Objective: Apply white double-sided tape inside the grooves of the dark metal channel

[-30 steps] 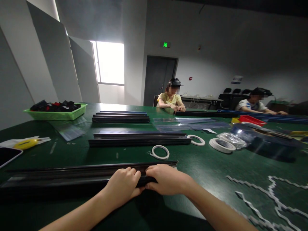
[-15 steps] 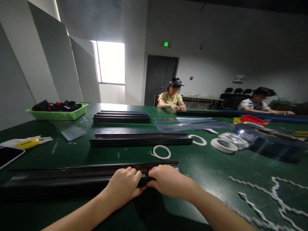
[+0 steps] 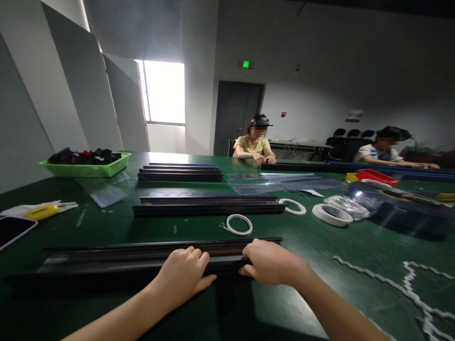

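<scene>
A long black channel-shaped strip (image 3: pixel 106 273) lies across the near side of the green table, with a pale strip along its inside. My left hand (image 3: pixel 184 273) is closed over its front wall near the middle, the fingers curled inside and the thumb on the near side. Farther right, my right hand (image 3: pixel 273 263) pinches the same front wall close to the strip's right end. What lies under the fingers of either hand is hidden. Just behind the strip sits a white roll of tape (image 3: pixel 239 225).
More black strips (image 3: pixel 209 208) lie behind. White tape rolls (image 3: pixel 332 215) and a large clear film roll (image 3: pixel 408 208) are to the right, crinkled white tape strips (image 3: pixel 377 279) nearer. A green basket (image 3: pixel 88 169) and a phone (image 3: pixel 16 231) are left. Two people sit across the table.
The black channel strip has slid to the right. My right hand has moved right with its end, away from my left hand, which has stayed in about the same place.
</scene>
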### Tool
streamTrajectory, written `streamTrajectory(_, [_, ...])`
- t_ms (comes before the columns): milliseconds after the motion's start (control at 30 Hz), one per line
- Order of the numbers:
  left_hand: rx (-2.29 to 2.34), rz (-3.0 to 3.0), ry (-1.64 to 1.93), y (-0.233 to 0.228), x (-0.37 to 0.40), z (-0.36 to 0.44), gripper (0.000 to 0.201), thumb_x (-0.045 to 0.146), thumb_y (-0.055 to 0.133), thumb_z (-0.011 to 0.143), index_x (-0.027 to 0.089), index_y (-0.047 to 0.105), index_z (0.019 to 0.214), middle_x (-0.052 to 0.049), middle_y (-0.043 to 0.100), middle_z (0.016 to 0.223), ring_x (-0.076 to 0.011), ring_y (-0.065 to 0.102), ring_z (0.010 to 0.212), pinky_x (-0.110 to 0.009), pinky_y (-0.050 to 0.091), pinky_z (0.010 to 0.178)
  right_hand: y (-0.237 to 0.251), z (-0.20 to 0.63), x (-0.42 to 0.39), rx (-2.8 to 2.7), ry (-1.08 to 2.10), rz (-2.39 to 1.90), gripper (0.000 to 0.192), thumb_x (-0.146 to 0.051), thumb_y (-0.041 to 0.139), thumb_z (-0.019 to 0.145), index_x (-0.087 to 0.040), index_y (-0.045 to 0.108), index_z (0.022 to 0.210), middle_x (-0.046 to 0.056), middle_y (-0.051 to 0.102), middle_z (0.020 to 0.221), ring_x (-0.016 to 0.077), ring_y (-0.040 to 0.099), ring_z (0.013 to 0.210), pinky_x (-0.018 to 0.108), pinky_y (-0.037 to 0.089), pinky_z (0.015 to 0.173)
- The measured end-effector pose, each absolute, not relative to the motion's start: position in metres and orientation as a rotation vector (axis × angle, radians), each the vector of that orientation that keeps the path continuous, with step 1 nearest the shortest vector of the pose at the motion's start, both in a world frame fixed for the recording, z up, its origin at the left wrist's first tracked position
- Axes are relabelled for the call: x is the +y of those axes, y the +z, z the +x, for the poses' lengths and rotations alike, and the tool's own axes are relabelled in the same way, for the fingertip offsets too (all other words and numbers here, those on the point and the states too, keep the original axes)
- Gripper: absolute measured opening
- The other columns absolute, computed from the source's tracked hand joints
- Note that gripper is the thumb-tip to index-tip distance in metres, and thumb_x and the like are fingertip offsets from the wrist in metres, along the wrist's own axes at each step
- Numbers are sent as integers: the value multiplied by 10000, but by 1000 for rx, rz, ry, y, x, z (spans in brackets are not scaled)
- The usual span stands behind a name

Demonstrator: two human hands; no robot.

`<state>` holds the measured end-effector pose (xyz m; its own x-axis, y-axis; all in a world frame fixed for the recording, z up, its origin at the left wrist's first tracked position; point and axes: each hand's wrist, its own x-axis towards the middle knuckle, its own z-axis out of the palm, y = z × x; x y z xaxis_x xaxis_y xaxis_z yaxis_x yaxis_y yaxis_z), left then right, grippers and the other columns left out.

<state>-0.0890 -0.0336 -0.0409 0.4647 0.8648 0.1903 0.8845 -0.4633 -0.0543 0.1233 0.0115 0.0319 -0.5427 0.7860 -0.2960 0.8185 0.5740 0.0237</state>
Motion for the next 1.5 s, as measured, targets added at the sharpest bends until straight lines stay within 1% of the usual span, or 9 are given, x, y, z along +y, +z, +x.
streamTrajectory(133, [-1565, -2565, -196, -40, -33, -88, 270, 424, 464, 866, 179, 579, 875, -64, 650, 840, -240, 613, 823, -357, 497, 687, 27, 121, 11, 2589, -112, 1287, 337, -404, 551, 760, -111, 716, 788, 148, 704, 809, 236, 649, 698, 271, 414, 539])
streamTrajectory(300, [-1592, -2565, -215, -40, -34, -87, 259, 422, 492, 851, 180, 580, 878, -65, 649, 865, -245, 605, 857, -362, 499, 713, 20, 117, 11, 2662, -29, 1235, 331, -418, 575, 746, -124, 719, 800, 137, 708, 823, 255, 653, 761, 285, 438, 612])
streamTrajectory(533, [-1689, -2532, -265, -40, -35, -89, 266, 434, 521, 827, 179, 580, 874, -69, 643, 881, -249, 596, 868, -359, 502, 703, 14, 111, 10, 2801, -31, 1141, 340, -446, 543, 783, -144, 699, 780, 105, 700, 804, 218, 635, 742, 263, 419, 625])
streamTrajectory(667, [-1647, -2548, -244, -40, -34, -89, 246, 411, 519, 828, 178, 581, 878, -67, 644, 881, -250, 593, 875, -366, 497, 721, 11, 107, 10, 2873, -66, 1088, 339, -447, 528, 800, -145, 680, 768, 94, 693, 817, 209, 626, 747, 261, 418, 642])
streamTrajectory(833, [-1618, -2561, -239, -41, -33, -88, 232, 396, 523, 828, 175, 580, 871, -67, 644, 870, -247, 593, 870, -363, 491, 728, 9, 101, 8, 2909, -122, 1016, 329, -428, 508, 821, -141, 666, 789, 96, 687, 865, 216, 626, 801, 269, 426, 696])
streamTrajectory(1033, [-1600, -2562, -246, -41, -32, -88, 216, 376, 516, 834, 173, 581, 864, -71, 642, 868, -249, 593, 869, -358, 492, 711, 7, 96, 8, 2929, -144, 969, 263, -344, 497, 835, -140, 662, 855, 92, 685, 927, 218, 627, 841, 274, 424, 718])
streamTrajectory(1300, [-1589, -2559, -235, -40, -33, -89, 217, 378, 522, 828, 174, 579, 875, -71, 641, 869, -251, 590, 872, -365, 494, 718, 7, 100, 11, 2901, -253, 988, 328, -394, 441, 873, -173, 678, 824, 82, 696, 961, 215, 636, 884, 278, 431, 761])
streamTrajectory(1500, [-1599, -2566, -241, -39, -34, -90, 216, 380, 521, 831, 177, 575, 883, -68, 639, 869, -251, 592, 879, -367, 493, 727, 7, 99, 9, 2850, -285, 1078, 302, -394, 469, 851, -192, 694, 866, 76, 698, 996, 223, 641, 897, 278, 440, 755])
